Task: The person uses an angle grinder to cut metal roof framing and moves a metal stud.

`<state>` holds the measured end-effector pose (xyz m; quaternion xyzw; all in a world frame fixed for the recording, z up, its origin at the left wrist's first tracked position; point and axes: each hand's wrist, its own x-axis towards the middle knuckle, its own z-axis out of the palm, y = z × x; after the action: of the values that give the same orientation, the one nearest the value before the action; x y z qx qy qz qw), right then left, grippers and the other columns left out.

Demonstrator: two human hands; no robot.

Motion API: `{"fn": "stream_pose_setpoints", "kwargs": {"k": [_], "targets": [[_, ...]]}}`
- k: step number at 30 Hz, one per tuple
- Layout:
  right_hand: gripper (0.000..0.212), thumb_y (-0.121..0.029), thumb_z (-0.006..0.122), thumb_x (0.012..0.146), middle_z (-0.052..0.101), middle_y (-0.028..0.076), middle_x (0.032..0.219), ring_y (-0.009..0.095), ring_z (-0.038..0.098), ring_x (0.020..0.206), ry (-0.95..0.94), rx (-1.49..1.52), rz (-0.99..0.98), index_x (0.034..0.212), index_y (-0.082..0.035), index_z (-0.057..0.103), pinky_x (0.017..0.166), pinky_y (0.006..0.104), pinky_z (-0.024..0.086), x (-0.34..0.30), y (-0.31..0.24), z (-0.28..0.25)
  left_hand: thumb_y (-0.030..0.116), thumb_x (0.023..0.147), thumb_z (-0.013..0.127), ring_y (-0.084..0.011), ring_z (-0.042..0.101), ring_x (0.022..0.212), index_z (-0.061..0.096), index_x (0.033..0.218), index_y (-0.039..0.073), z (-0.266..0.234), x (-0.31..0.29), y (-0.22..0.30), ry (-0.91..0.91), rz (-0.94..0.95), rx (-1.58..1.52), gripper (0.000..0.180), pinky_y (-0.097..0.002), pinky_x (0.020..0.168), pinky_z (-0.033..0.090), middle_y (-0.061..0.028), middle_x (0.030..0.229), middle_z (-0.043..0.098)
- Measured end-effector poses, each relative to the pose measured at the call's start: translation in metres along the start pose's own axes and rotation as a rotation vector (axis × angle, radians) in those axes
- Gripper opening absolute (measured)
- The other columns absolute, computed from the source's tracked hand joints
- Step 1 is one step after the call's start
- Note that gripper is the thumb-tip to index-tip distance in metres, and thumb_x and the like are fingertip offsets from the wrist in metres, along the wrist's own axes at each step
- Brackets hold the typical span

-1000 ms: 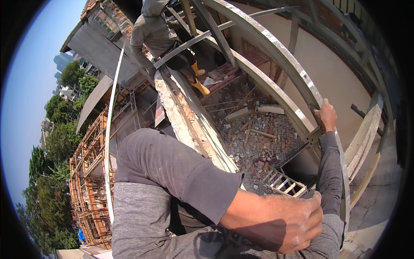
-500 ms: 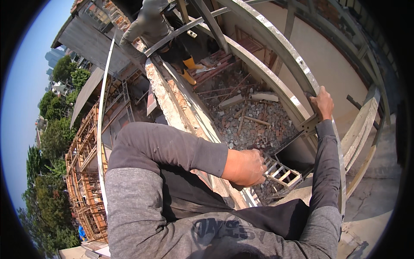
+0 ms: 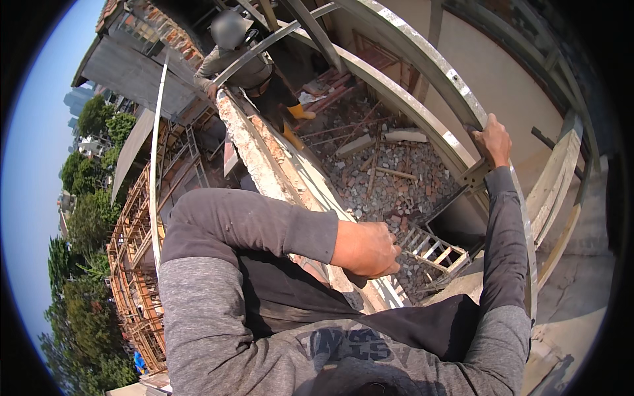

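Note:
My right hand [image 3: 493, 140] is closed round a long grey metal beam [image 3: 441, 65] that sweeps from the top down along my right side. A bolted bracket plate [image 3: 474, 175] sits just beneath its wrist. In front of my body my left hand [image 3: 368, 249] is curled closed, its palm side turned away and in shadow, so what it holds, if anything, is hidden. Below that hand runs the broken top of a masonry wall [image 3: 261, 162]. A wooden ladder [image 3: 432, 254] stands lower down, just right of my left hand.
A co-worker in yellow boots [image 3: 247, 66] stands beyond the wall, a hand at its far end near a thin metal bar [image 3: 274, 38]. Rubble [image 3: 389, 175] covers the floor far below. Bamboo-like scaffolding [image 3: 135, 264] and a pale pole [image 3: 156, 165] are at left.
The co-worker has straightened and shifted, so the head now shows. My left hand has moved slightly left and down. My right hand keeps its hold on the beam.

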<state>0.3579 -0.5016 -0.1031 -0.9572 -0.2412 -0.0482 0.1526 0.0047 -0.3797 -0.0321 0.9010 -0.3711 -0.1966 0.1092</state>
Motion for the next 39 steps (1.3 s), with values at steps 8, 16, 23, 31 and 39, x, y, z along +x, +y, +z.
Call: {"fn": "stream_pose_setpoints", "kwargs": {"k": [8,16,23,31,39], "targets": [[0.046,-0.032,0.08,0.08,0.069,0.026,0.104,0.045,0.066,0.102,-0.011,-0.019,0.004,0.102,-0.002,0.053,0.084,0.0533,0.051,0.001,0.002,0.001,0.029,0.103,0.047,-0.0323,0.066,0.09,0.069,0.096,0.002,-0.009,0.0,0.0,-0.083,0.02,0.008,0.036,-0.0447,0.075,0.054,-0.0157,0.092,0.065],[0.051,-0.041,0.081,0.08,0.069,0.024,0.109,0.043,0.066,0.106,-0.057,-0.023,0.06,0.104,-0.004,0.054,0.087,0.0516,0.051,-0.001,-0.006,-0.007,0.03,0.103,0.046,-0.0317,0.066,0.09,0.069,0.096,0.003,-0.006,0.005,-0.003,-0.089,0.037,0.029,0.036,-0.0439,0.075,0.054,-0.0153,0.094,0.065],[0.051,-0.041,0.081,0.08,0.069,0.024,0.109,0.043,0.066,0.106,-0.031,-0.023,0.031,0.104,-0.004,0.055,0.087,0.0516,0.051,-0.001,-0.002,-0.002,0.025,0.097,0.053,-0.0319,0.067,0.089,0.066,0.098,0.002,-0.011,0.004,-0.006,-0.121,0.038,0.017,0.026,-0.044,0.072,0.054,-0.0159,0.09,0.063],[0.049,-0.037,0.08,0.08,0.069,0.024,0.105,0.044,0.066,0.102,0.013,-0.002,-0.011,0.103,-0.003,0.054,0.085,0.0524,0.051,-0.001,-0.001,0.003,0.026,0.087,0.062,-0.0326,0.067,0.091,0.063,0.108,0.003,-0.003,0.006,-0.025,-0.157,0.047,0.034,0.031,-0.0443,0.074,0.055,-0.0142,0.096,0.063],[0.051,-0.04,0.08,0.079,0.069,0.024,0.104,0.045,0.066,0.101,-0.021,-0.032,-0.006,0.102,-0.003,0.053,0.084,0.0525,0.051,0.006,0.01,0.007,0.029,0.088,0.063,-0.0363,0.067,0.099,0.062,0.119,0.008,0.008,0.011,-0.045,-0.261,-0.062,0.002,0.038,-0.0472,0.08,0.055,-0.0172,0.106,0.065]]}}
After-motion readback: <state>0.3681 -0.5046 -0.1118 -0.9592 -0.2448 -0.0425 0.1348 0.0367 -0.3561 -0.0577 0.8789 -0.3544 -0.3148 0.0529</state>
